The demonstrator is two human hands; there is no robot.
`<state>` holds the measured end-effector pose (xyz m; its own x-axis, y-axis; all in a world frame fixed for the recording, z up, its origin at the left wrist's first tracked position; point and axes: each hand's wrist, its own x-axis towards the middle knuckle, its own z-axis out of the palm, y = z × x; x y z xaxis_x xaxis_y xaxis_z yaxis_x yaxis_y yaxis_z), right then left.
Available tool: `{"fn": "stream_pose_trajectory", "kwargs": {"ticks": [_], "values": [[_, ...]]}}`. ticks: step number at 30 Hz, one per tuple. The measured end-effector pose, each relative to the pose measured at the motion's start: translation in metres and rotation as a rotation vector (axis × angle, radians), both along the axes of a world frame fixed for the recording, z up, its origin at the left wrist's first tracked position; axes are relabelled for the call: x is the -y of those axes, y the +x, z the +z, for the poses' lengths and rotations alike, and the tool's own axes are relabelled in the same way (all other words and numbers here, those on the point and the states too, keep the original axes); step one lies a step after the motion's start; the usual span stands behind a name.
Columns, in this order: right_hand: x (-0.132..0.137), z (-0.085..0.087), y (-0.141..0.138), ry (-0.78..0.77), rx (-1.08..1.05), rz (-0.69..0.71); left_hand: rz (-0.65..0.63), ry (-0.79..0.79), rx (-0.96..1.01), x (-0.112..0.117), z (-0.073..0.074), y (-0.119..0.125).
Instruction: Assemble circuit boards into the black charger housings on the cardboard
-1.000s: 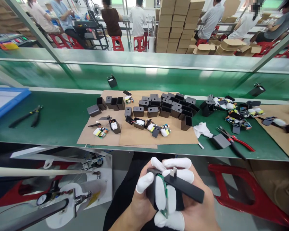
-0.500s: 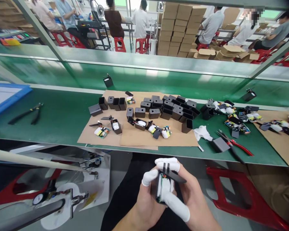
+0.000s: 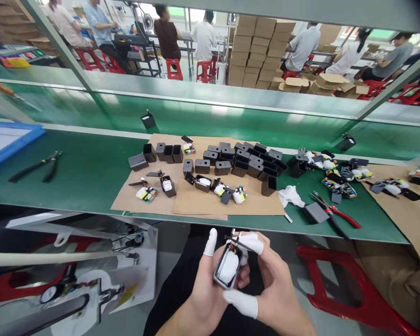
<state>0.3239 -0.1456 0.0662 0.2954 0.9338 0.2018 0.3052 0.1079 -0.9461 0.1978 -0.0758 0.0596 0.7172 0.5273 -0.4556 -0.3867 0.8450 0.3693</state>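
Observation:
My left hand (image 3: 207, 287) cradles a black power adapter case (image 3: 227, 269) above my lap, its thumb raised off the case in a white finger cot. Inside the open top a white lump and some coloured parts show. A black lid with metal plug pins (image 3: 238, 241) sits tilted at the far end of the case. My right hand (image 3: 276, 275) has its cot-covered index finger on this lid, and its thumb is at the near corner of the case. The undersides of both grips are hidden.
On the cardboard-covered green bench (image 3: 91, 186) stand several black cases (image 3: 241, 165) beside loose circuit boards (image 3: 147, 193). Red-handled pliers (image 3: 336, 214) lie right, black-handled pliers (image 3: 35, 168) left. A red stool (image 3: 339, 289) and a metal device with a gauge (image 3: 49, 294) flank me.
My right thumb has moved off the white lump to the case's near corner. The lump now sits within the case. My left thumb has lifted away from the case's edge.

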Motion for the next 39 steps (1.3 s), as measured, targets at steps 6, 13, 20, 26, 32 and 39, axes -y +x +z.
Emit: {"fn": "stream_pose_trajectory", "kwargs": {"ticks": [6,13,20,26,32,39], "values": [[-0.007,-0.002,-0.007,0.137,-0.055,-0.227,0.451,0.675,-0.328,0.001,-0.009,-0.020],[-0.012,-0.006,-0.005,-0.062,-0.328,-0.263,0.271,1.355,-0.422,-0.029,-0.009,-0.041],[-0.006,-0.010,0.005,0.077,-0.365,-0.104,0.388,0.844,-0.284,-0.013,-0.006,-0.018],[-0.012,-0.002,0.009,-0.008,-0.354,-0.059,0.429,0.583,-0.321,0.000,0.000,-0.007],[-0.018,0.005,0.013,-0.019,-0.378,-0.079,0.417,0.468,-0.422,0.011,0.002,-0.004],[-0.023,0.011,0.012,-0.007,-0.418,-0.105,0.506,0.459,-0.474,0.017,0.001,0.002]]}}
